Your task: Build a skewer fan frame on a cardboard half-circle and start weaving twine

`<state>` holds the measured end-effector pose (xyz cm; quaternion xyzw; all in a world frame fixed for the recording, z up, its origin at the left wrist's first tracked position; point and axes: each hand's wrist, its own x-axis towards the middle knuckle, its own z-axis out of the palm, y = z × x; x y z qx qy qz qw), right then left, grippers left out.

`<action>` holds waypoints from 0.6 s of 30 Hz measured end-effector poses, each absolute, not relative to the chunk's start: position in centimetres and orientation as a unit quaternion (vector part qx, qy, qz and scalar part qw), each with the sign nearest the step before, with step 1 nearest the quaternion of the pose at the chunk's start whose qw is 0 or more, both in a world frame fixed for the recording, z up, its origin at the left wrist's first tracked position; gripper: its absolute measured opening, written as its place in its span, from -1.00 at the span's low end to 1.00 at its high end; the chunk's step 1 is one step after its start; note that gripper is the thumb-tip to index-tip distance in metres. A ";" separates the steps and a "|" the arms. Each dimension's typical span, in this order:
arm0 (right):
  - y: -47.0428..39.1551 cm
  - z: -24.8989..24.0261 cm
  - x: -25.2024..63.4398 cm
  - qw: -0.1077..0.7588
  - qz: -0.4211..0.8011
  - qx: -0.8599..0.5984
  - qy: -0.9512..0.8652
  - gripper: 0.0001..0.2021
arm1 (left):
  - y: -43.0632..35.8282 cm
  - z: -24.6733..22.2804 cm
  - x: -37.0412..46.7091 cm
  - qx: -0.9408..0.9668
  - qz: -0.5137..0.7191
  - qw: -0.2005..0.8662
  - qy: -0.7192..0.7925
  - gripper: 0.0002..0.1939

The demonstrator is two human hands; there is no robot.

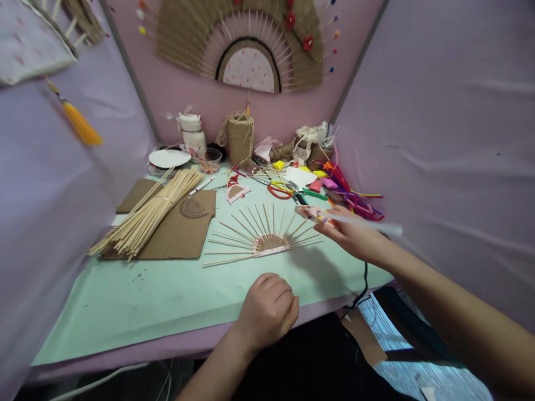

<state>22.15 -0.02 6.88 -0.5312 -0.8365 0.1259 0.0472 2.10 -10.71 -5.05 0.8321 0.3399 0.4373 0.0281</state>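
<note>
Over the green tabletop (167, 295), our right hand (345, 231) gripping a glue gun (311, 212), our left hand (267, 309) fisted, can't tell if empty, stick fan (271, 243) flat just beyond it, right of the cardboard (184, 239).

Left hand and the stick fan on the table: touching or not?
Apart. The head view shows a strip of green tabletop between the curled left hand and the near edge of the stick fan.

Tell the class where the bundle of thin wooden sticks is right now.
In the head view, the bundle of sticks lies on the left side of the table, across the brown cardboard, left of the small stick fan.
</note>
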 end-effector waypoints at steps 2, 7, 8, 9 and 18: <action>-0.5 5.7 25.1 0.098 0.071 -0.560 -0.820 -0.57 | -10.6 -4.9 2.1 0.827 0.449 0.027 0.338 -0.84; -1.8 0.7 33.8 0.097 -0.022 -0.682 -0.725 -0.61 | -10.6 -4.9 2.3 0.823 0.459 0.013 0.336 -0.83; -2.0 -0.4 35.3 0.081 -0.022 -0.694 -0.715 -0.61 | -10.7 -4.9 2.4 0.822 0.458 0.012 0.338 -0.83; -2.1 -1.6 36.6 0.074 -0.016 -0.701 -0.709 -0.61 | -10.8 -4.9 2.5 0.820 0.459 0.012 0.342 -0.83; -0.3 -6.2 38.8 0.087 -0.049 -0.669 -0.736 -0.59 | -0.5 1.9 -3.0 0.697 0.321 -0.001 0.641 -0.76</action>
